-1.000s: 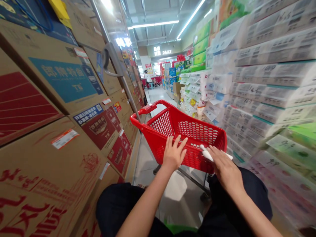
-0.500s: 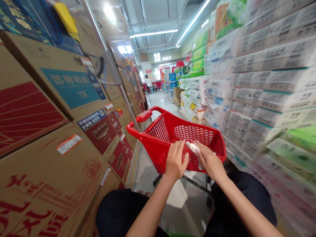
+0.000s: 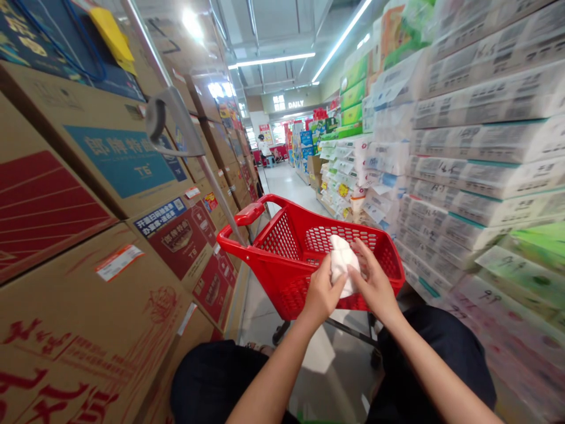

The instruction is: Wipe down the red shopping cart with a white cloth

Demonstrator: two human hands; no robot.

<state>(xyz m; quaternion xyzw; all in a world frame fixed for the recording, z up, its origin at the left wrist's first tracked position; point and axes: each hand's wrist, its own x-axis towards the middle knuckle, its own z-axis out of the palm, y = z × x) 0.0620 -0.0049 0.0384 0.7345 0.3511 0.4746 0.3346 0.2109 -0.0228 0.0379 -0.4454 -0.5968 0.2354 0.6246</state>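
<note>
A crumpled white cloth [image 3: 342,264] is bunched between my two hands, above the near side of the red shopping cart [image 3: 282,259]. Whether it is fabric or paper I cannot tell for sure. My left hand [image 3: 324,291] grips its left edge, the thumb lying across the front. From the right, my right hand [image 3: 373,282] pinches it with the thumb, while its other fingers are raised and partly spread behind. Both hands are over the cart's perforated side wall.
Stacked cardboard cartons [image 3: 66,282] wall the left side. A metal pole with a grey hook-like piece [image 3: 176,129] rises at the cart's handle. Wrapped white packs [image 3: 477,141] are piled on the right. Far down the aisle sits a person [image 3: 263,147].
The white cloth has come up into view between both hands. My left hand has turned from lying flat, palm down, to gripping it. The view has shifted slightly.
</note>
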